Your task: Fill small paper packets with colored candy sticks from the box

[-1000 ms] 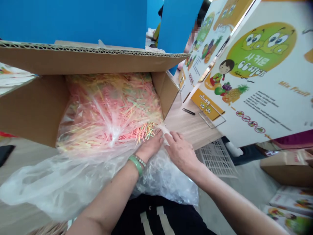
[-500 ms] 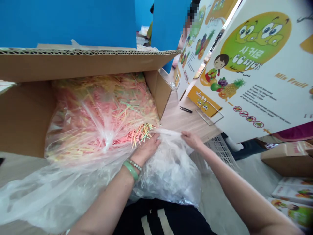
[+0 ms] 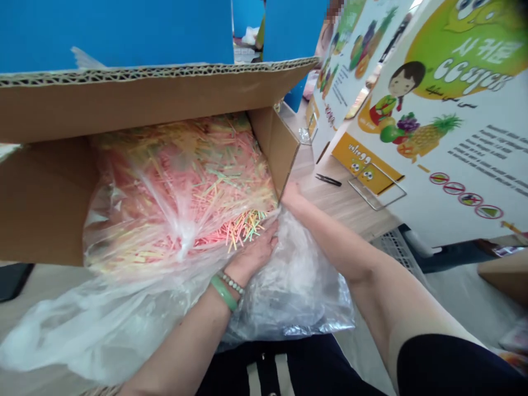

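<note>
Thin pink, yellow and green sticks (image 3: 243, 228) fill a clear plastic liner inside an open brown carton (image 3: 284, 151) lying on its side. Some loose ones spill at the liner's opening. My left hand (image 3: 256, 250), wearing a green bangle and a beaded bracelet, is closed on the rim of a clear plastic bag (image 3: 292, 280), just below those loose sticks. The bag hangs in front of my lap. My right hand (image 3: 291, 193) reaches past the bag to the carton's right side wall, low by the table. Its fingers are mostly hidden there.
Black thread snips (image 3: 329, 180) lie on the table (image 3: 309, 165) right of the carton. White printed fruit-stick boxes (image 3: 445, 137) stand at the right, one with a wire holder (image 3: 377, 187). A dark flat object (image 3: 14, 281) lies at the left. A blue panel (image 3: 115, 33) rises behind.
My right hand has left the bag's right rim and moved forward and left to the carton's side. The bag's mouth has slackened. My left hand stays at the rim.
</note>
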`<act>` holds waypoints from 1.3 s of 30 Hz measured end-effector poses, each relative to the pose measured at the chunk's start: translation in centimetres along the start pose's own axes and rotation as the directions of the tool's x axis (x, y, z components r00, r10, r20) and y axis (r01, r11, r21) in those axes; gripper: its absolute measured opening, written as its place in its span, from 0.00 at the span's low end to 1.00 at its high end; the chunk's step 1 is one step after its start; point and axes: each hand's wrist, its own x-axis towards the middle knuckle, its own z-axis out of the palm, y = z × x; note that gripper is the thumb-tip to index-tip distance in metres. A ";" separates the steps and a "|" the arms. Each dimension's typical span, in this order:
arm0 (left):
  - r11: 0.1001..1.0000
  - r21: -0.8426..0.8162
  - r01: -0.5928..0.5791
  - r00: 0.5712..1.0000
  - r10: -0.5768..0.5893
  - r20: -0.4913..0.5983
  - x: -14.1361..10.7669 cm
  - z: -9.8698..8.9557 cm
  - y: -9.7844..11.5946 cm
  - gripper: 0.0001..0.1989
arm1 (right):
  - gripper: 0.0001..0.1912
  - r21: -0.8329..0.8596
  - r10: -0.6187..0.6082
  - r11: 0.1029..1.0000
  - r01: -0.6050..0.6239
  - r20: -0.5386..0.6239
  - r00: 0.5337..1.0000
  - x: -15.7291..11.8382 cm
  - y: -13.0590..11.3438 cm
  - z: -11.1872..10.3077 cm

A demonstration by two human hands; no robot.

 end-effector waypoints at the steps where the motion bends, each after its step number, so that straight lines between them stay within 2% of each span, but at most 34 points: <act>1: 1.000 -0.022 0.018 1.000 -0.018 0.016 0.0 0.0 0.0 0.29 | 0.18 0.023 0.010 1.000 -0.010 -0.011 1.000 -0.7 0.1 -0.4; 4: 0.997 -0.070 0.038 0.998 -0.035 0.044 -0.2 -0.1 0.0 0.30 | 0.22 0.101 0.037 0.994 -0.027 -0.096 0.995 -4.8 0.6 -2.3; 5: 0.995 -0.086 0.041 0.998 -0.037 0.046 -0.2 -0.1 0.0 0.29 | 0.21 0.103 0.002 0.995 0.011 -0.120 0.993 -6.6 0.6 -2.8; 7: 0.992 -0.120 0.028 0.999 -0.024 0.035 -0.2 0.0 -0.2 0.29 | 0.15 0.149 -0.084 0.981 0.121 -0.238 0.968 -10.4 0.0 -2.9; 10: 0.988 -0.142 -0.061 0.998 0.058 -0.026 0.0 0.4 -0.6 0.27 | 0.15 0.358 -0.205 0.894 0.268 -0.205 0.957 -14.3 -1.7 -0.7; 12: 0.987 -0.129 -0.092 0.995 0.085 -0.053 0.3 0.6 -0.8 0.26 | 0.17 0.492 -0.183 0.836 0.243 -0.167 0.969 -15.1 -2.4 1.4; 15: 0.996 -0.044 -0.077 0.996 0.074 -0.056 -0.1 0.0 -1.3 0.28 | 0.19 0.582 -0.142 0.793 0.181 -0.112 0.984 -14.4 -2.4 3.7; 18: 0.976 0.100 -0.192 0.980 0.197 -0.042 -2.9 -1.3 -1.9 0.25 | 0.21 0.566 -0.174 0.802 0.188 -0.080 0.981 -13.5 -1.9 4.3; 21: 0.894 0.289 -0.342 0.924 0.376 -0.071 -8.2 -2.3 -2.5 0.21 | 0.21 0.475 -0.207 0.848 0.236 -0.113 0.972 -13.4 -1.8 4.4; 22: 0.861 0.365 -0.355 0.900 0.420 -0.115 -10.1 -2.5 -2.7 0.21 | 0.21 0.445 -0.219 0.860 0.252 -0.124 0.968 -13.4 -1.9 4.5; 24: 0.819 0.505 -0.272 0.863 0.440 -0.247 -13.5 -2.7 -3.0 0.21 | 0.21 0.401 -0.234 0.876 0.268 -0.132 0.963 -13.5 -2.0 4.6; 26: 0.816 0.574 -0.059 0.857 0.337 -0.390 -15.9 -3.0 -3.4 0.22 | 0.21 0.373 -0.242 0.887 0.272 -0.126 0.962 -13.6 -2.0 4.8; 28: 0.812 0.548 0.199 0.859 0.125 -0.497 -17.2 -3.5 -3.6 0.24 | 0.21 0.348 -0.248 0.896 0.276 -0.122 0.961 -13.6 -2.0 5.0; 30: 0.781 0.503 0.371 0.860 -0.085 -0.503 -17.8 -4.0 -3.8 0.25 | 0.21 0.325 -0.253 0.903 0.280 -0.125 0.959 -13.6 -2.1 5.0; 32: 0.761 0.506 0.405 0.887 -0.194 -0.419 -18.1 -4.5 -3.9 0.24 | 0.20 0.302 -0.254 0.910 0.283 -0.131 0.958 -13.6 -2.2 5.0; 35: 0.769 0.547 0.331 0.940 -0.216 -0.265 -18.6 -5.0 -4.0 0.22 | 0.19 0.269 -0.268 0.916 0.297 -0.142 0.953 -13.8 -2.4 4.8; 37: 0.765 0.546 0.341 0.938 -0.236 -0.255 -19.2 -5.3 -4.4 0.19 | 0.19 0.239 -0.283 0.920 0.310 -0.140 0.949 -13.9 -2.5 4.7; 39: 0.749 0.509 0.424 0.900 -0.290 -0.325 -20.0 -5.7 -5.2 0.18 | 0.19 0.201 -0.295 0.927 0.318 -0.135 0.946 -13.9 -2.6 4.6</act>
